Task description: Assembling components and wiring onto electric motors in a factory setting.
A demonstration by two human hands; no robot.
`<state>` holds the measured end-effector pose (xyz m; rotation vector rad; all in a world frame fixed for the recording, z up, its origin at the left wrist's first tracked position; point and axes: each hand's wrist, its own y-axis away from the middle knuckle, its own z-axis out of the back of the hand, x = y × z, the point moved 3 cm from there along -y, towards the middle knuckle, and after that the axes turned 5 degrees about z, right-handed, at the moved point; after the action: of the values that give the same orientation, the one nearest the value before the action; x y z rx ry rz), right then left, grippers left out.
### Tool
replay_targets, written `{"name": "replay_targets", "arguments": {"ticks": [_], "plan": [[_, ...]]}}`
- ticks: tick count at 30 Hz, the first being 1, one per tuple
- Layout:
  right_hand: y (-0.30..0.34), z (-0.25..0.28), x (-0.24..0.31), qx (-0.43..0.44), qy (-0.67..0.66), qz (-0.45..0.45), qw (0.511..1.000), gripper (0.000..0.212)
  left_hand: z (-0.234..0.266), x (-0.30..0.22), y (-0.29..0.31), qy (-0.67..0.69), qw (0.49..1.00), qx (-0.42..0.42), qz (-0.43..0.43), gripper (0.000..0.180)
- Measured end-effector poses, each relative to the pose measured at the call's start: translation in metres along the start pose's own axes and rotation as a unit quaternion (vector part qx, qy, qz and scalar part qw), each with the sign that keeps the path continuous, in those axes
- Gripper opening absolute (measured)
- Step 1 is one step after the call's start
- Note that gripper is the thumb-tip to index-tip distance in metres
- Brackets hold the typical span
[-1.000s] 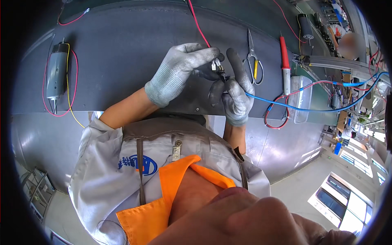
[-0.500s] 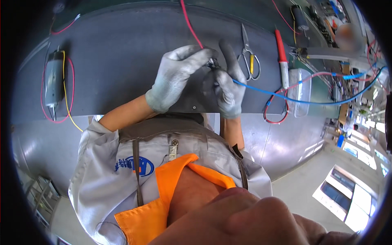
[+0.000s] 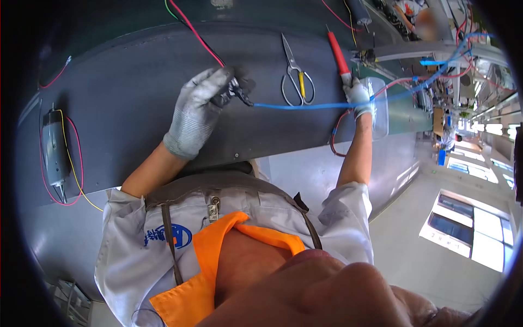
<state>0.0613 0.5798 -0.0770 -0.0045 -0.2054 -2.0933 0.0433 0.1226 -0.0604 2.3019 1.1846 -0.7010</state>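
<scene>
My left hand (image 3: 197,106), in a grey-white work glove, is closed around a small dark part (image 3: 231,91); blur and fingers hide its details. Red, black and green wires (image 3: 200,39) run up from it, and a blue wire (image 3: 305,107) leads off to the right. My right hand (image 3: 357,97), gloved too, reaches out to the right with its fingers wrapped round the pale lower end of a red pen-shaped probe (image 3: 339,54). That probe's thin tip points away from me. The blue wire crosses at my right hand. Scissors (image 3: 297,76) with one yellow-wrapped handle lie between both hands.
A clear plastic box (image 3: 381,117) sits beside my right wrist. At the left lies a grey cylindrical motor (image 3: 55,147) with red and yellow wires; another motor (image 3: 357,12) is at the far right. The table's near edge (image 3: 256,156) runs just before me.
My right hand has left the dark part and moved right to the probe, whose tilt has changed slightly. My left hand still holds the dark part. The whole view has shifted.
</scene>
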Motion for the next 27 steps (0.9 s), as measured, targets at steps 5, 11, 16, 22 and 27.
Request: {"name": "replay_targets", "arguments": {"ticks": [5,11,16,22,27], "plan": [[0.001,-0.021,0.044,-0.026,-0.262,0.091,0.96,0.04,0.01,0.006,0.0,0.018,1.0,-0.013,0.008,0.028],[0.016,0.024,0.169,0.099,-0.484,0.207,0.844,0.037,0.004,-0.002,0.006,0.003,1.0,0.026,0.015,0.032],[-0.002,0.023,0.237,0.166,-0.549,0.256,0.778,0.043,0.01,-0.004,0.003,0.011,1.0,0.013,0.012,0.034],[-0.038,0.009,0.265,0.193,-0.492,0.301,0.794,0.036,0.016,-0.006,0.003,-0.028,0.999,0.013,0.029,0.035],[-0.015,0.023,0.277,-0.007,-0.314,0.356,0.88,0.034,0.019,-0.003,0.001,-0.019,1.0,0.015,0.014,0.034]]}}
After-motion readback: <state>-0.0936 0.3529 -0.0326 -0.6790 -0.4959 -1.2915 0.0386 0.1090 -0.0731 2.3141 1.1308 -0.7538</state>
